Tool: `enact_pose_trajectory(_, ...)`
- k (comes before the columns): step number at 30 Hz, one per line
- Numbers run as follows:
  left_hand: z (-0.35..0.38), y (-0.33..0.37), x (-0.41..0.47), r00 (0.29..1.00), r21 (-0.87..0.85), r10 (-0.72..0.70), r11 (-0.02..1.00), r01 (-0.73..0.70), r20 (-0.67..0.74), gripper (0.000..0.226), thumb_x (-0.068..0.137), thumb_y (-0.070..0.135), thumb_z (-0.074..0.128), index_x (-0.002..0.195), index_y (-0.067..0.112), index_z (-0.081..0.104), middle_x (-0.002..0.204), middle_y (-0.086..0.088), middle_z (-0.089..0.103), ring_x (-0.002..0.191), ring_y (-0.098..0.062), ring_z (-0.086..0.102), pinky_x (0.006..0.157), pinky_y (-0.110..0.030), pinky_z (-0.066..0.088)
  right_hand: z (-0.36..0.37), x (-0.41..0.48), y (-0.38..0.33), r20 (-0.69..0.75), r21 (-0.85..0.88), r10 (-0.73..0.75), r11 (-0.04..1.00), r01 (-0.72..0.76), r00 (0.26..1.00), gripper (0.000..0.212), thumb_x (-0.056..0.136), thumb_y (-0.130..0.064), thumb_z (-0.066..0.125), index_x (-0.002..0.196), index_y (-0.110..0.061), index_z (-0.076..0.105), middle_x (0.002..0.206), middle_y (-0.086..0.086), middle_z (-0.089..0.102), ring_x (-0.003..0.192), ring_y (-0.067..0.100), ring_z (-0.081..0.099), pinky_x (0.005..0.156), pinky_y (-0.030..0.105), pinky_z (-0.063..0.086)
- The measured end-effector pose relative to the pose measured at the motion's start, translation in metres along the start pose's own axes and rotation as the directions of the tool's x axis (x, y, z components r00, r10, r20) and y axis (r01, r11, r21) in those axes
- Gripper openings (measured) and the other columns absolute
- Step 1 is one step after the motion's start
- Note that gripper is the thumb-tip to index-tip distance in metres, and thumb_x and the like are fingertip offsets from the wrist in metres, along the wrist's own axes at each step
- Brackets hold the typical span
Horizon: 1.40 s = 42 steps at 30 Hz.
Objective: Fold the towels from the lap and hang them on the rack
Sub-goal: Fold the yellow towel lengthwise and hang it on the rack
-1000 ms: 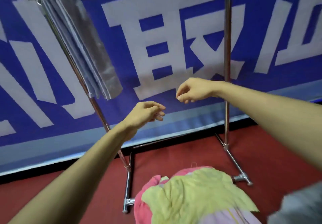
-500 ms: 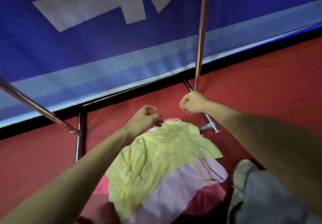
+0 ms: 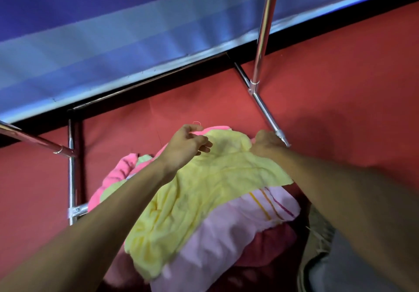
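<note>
Fingers of left hand (image 3: 187,147) loosely curled over yellow towel (image 3: 204,192); right hand (image 3: 265,142) fisted, grasp unclear.

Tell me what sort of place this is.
Probably an indoor staged or event space rather than a home laundry room: a red carpet-like floor, a large blue banner along the wall, and a metal rack standing before it, with towels piled on the person's lap.

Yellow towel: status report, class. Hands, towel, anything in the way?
Left hand over far edge of yellow towel, fingers loosely curled, empty. Right hand at its far corner, grip hidden. Towel unfolded atop other towels. Rack leg beside right hand.
</note>
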<state>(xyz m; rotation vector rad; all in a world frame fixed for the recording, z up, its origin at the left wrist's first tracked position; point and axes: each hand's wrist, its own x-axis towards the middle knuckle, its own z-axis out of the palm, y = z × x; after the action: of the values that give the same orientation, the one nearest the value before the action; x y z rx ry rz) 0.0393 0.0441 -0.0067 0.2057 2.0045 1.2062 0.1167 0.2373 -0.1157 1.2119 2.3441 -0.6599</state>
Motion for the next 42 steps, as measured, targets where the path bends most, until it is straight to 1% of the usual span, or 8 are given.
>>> enact_pose_trajectory(8, -0.028, 0.028, -0.032, 0.996, -0.008, 0.079, 0.997, -0.079, -0.041, 0.015, 0.090, 0.005, 0.055, 0.102, 0.015, 0.053, 0.085, -0.008, 0.069, 0.078, -0.021, 0.066, 0.088, -0.039, 0.048, -0.045, -0.050, -0.047, -0.075, 0.244, -0.310, 0.916, 0.319, 0.948, 0.010, 0.083, -0.016, 0.056, 0.078, -0.021, 0.063, 0.090, 0.010, 0.069, 0.097, 0.030, 0.063, 0.082, 0.032, 0.049)
enact_pose_trajectory(12, -0.049, 0.058, -0.068, 0.984, 0.037, 0.159, 0.987, -0.157, -0.077, 0.022, 0.093, 0.001, 0.048, 0.113, 0.010, 0.046, 0.081, -0.004, 0.065, 0.071, -0.018, 0.063, 0.067, -0.027, 0.047, -0.082, -0.099, -0.088, -0.145, 0.391, -0.486, 0.772, 0.501, 0.862, 0.016, 0.084, -0.018, 0.062, 0.070, -0.024, 0.058, 0.064, -0.006, 0.057, 0.066, 0.016, 0.054, 0.063, 0.025, 0.042)
enact_pose_trajectory(15, -0.076, 0.077, -0.106, 0.965, 0.102, 0.216, 0.974, -0.202, -0.150, 0.023, 0.093, 0.003, 0.048, 0.115, 0.009, 0.046, 0.084, -0.005, 0.062, 0.069, -0.017, 0.063, 0.063, -0.026, 0.047, -0.111, -0.138, -0.119, -0.149, 0.420, -0.594, 0.686, 0.594, 0.791, 0.020, 0.082, -0.015, 0.063, 0.067, -0.025, 0.057, 0.066, -0.005, 0.059, 0.068, 0.016, 0.056, 0.069, 0.035, 0.049)
enact_pose_trajectory(23, -0.123, 0.109, -0.210, 0.890, 0.148, 0.324, 0.945, -0.291, -0.322, 0.031, 0.090, 0.013, 0.055, 0.122, 0.013, 0.054, 0.108, -0.001, 0.063, 0.099, -0.018, 0.061, 0.090, -0.031, 0.048, -0.184, -0.271, -0.175, -0.064, 0.338, -0.853, 0.469, 0.816, 0.517, 0.028, 0.082, 0.002, 0.058, 0.069, -0.023, 0.061, 0.060, -0.014, 0.057, 0.053, -0.006, 0.050, 0.055, 0.011, 0.038)
enact_pose_trajectory(30, -0.130, 0.116, -0.255, 0.840, -0.027, 0.352, 0.917, -0.398, -0.413, 0.040, 0.091, 0.007, 0.055, 0.131, 0.010, 0.050, 0.117, -0.003, 0.065, 0.098, -0.006, 0.058, 0.074, -0.010, 0.040, -0.200, -0.324, -0.176, -0.215, 0.406, -0.913, 0.238, 0.882, 0.346, 0.019, 0.083, 0.003, 0.061, 0.076, -0.015, 0.064, 0.079, 0.014, 0.063, 0.072, 0.015, 0.053, 0.066, 0.027, 0.042)
enact_pose_trajectory(34, -0.138, 0.123, -0.260, 0.840, 0.018, 0.394, 0.909, -0.417, -0.373, 0.043, 0.093, 0.009, 0.053, 0.135, 0.013, 0.044, 0.117, -0.002, 0.067, 0.109, -0.010, 0.057, 0.078, -0.010, 0.038, -0.196, -0.321, -0.169, -0.193, 0.316, -0.958, 0.145, 0.938, 0.213, 0.014, 0.081, -0.002, 0.062, 0.081, -0.015, 0.068, 0.078, 0.003, 0.069, 0.070, 0.004, 0.059, 0.070, 0.018, 0.045)
enact_pose_trajectory(37, -0.143, 0.127, -0.265, 0.863, 0.038, 0.416, 0.905, -0.424, -0.287, 0.044, 0.092, 0.008, 0.056, 0.134, 0.014, 0.046, 0.103, 0.005, 0.071, 0.107, -0.008, 0.061, 0.088, -0.017, 0.041, -0.196, -0.321, -0.165, -0.265, 0.371, -0.948, 0.070, 0.926, 0.178, 0.016, 0.083, 0.008, 0.061, 0.086, -0.007, 0.068, 0.077, -0.002, 0.067, 0.070, 0.002, 0.059, 0.070, 0.014, 0.046)
enact_pose_trajectory(42, -0.143, 0.122, -0.278, 0.883, 0.076, 0.449, 0.894, -0.442, -0.141, 0.027, 0.092, 0.012, 0.059, 0.118, 0.009, 0.062, 0.109, -0.006, 0.071, 0.099, -0.007, 0.067, 0.076, -0.007, 0.046, -0.213, -0.332, -0.151, -0.278, 0.522, -0.948, -0.011, 0.853, 0.158, 0.012, 0.082, 0.006, 0.065, 0.085, -0.005, 0.069, 0.076, -0.002, 0.071, 0.072, 0.005, 0.065, 0.070, 0.016, 0.049)
